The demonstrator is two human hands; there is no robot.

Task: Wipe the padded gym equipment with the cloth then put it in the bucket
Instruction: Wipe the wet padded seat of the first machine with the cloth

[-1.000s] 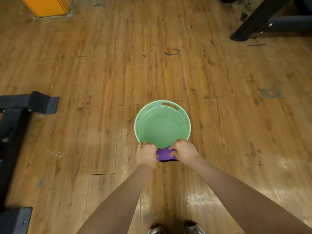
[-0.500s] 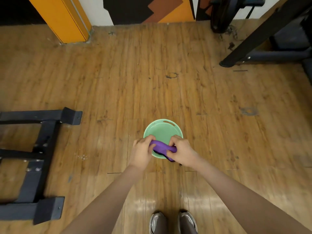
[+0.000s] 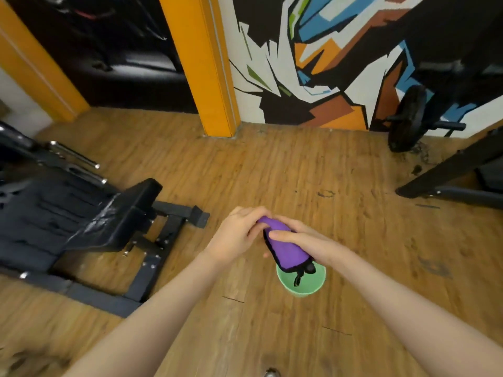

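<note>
Nearest the camera, two bare forearms reach forward over the wood-plank floor (image 3: 313, 172). The green plastic bucket (image 3: 310, 284) stands on that floor below the hands, round and smooth-walled, with only its near part showing under the cloth.

The purple cloth (image 3: 285, 247) is up in the air, bunched into a soft roll with a dark edging, and a black tag or strap dangles from its low end over the bucket's mouth. The left hand (image 3: 236, 235) curls its fingers round the cloth's upper end. The right hand (image 3: 302, 242) wraps over its middle, with its fingers laid across the fabric. Both hands are closed on the cloth.

The step in hand looks to be readying the cloth for wiping. To do it well, shake the roll out into a flat pad with one clean face outward, then keep a firm hold with one hand so the loose end does not trail.

To the left, a little farther off, stands the padded bench (image 3: 89, 221). Its black upholstery is ribbed and slightly glossy, set on a black steel frame (image 3: 152, 270) with bolted joints. It should wipe easily, though the seams may hold grime.

Far right, a weight plate (image 3: 408, 118) leans near the painted mural wall (image 3: 313, 63), beyond an orange pillar (image 3: 206, 63).
</note>
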